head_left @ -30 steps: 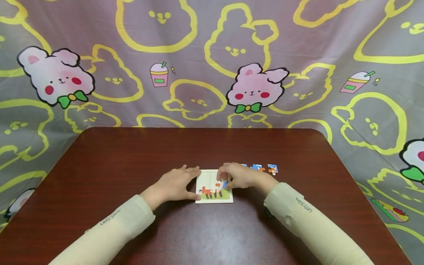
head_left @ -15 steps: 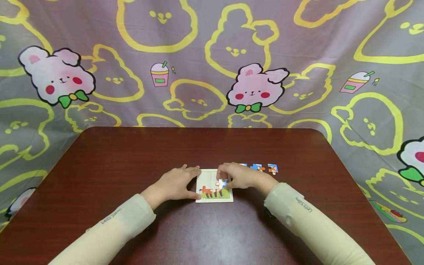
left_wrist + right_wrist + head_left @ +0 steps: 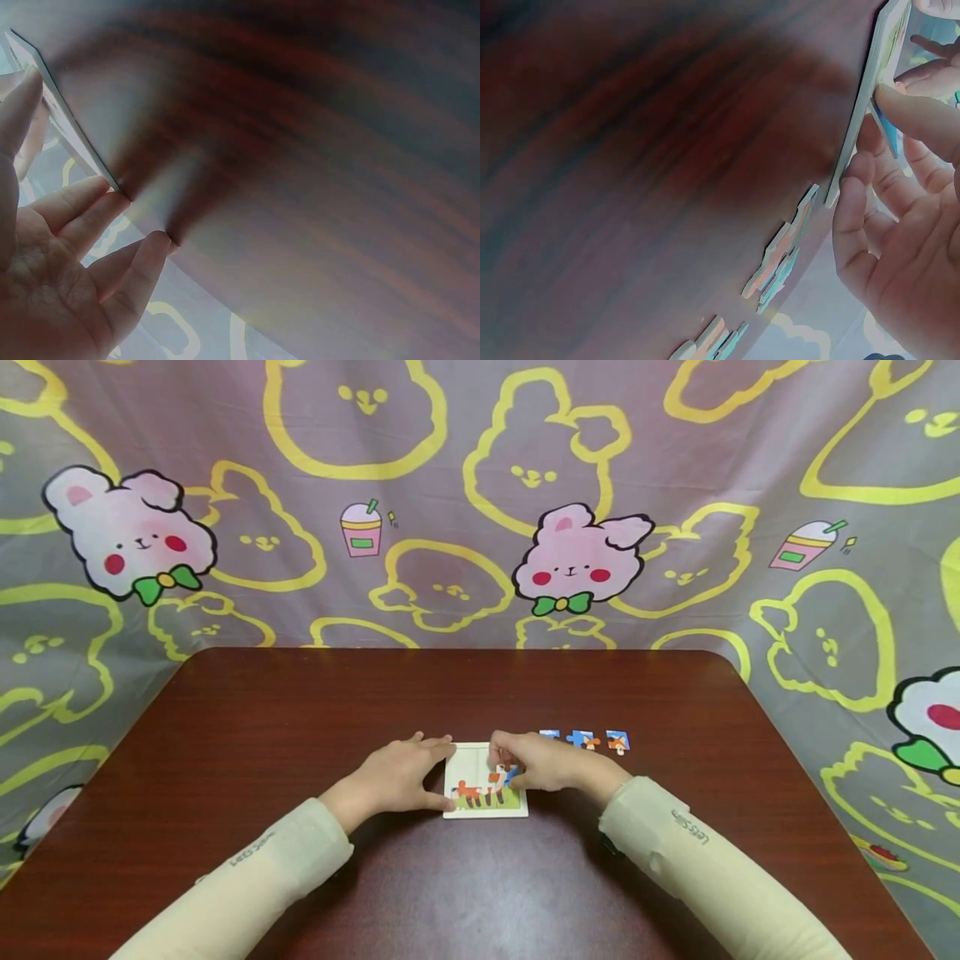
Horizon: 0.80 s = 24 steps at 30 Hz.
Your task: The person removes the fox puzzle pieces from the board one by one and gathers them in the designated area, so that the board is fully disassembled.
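Observation:
A small square puzzle board (image 3: 465, 764) lies on the table, its lower part filled with pieces that show orange animal legs on green. My left hand (image 3: 386, 779) rests at its left edge, thumb at the near corner and a fingertip at the far one, fingers fairly straight. Over the board's right side, my right hand (image 3: 553, 762) pinches a blue, white and orange puzzle piece (image 3: 511, 774) between thumb and fingers. In the right wrist view that piece (image 3: 886, 129) looks tilted against the board's surface. Part of it is hidden by the fingers.
Several loose puzzle pieces lie in a row right of the board: one blue (image 3: 550, 734), one blue and orange (image 3: 583, 741), one with a fox face (image 3: 618, 742). The dark wooden table (image 3: 337, 693) ends at a patterned curtain (image 3: 450, 460).
My right hand shifts slightly and the pinched piece tilts and turns a little over the same spot. My left hand stays still on the board's edge.

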{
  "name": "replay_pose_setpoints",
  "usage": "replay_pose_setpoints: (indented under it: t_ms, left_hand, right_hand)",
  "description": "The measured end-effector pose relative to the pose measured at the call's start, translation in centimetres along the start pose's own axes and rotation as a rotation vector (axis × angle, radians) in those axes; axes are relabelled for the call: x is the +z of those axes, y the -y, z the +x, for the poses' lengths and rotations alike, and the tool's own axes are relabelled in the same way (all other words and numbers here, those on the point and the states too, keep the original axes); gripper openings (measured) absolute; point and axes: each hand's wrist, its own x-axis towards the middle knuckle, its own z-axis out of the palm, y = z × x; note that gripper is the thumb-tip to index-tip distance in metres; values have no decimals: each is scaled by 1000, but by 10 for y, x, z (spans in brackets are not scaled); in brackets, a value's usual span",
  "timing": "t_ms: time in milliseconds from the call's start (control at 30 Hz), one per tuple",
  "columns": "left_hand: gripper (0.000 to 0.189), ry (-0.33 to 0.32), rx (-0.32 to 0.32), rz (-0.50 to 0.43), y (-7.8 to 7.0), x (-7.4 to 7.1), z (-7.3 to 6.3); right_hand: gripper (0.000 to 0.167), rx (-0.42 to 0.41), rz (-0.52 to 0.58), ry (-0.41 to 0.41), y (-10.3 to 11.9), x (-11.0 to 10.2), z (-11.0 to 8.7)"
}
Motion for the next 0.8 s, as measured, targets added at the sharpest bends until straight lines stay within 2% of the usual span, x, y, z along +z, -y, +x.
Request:
replay_pose_setpoints:
  t_ms: [800]
  left_hand:
    - [83, 5, -18, -9, -1, 0, 0]
  right_hand:
    - [27, -56, 71, -53, -5, -6, -3]
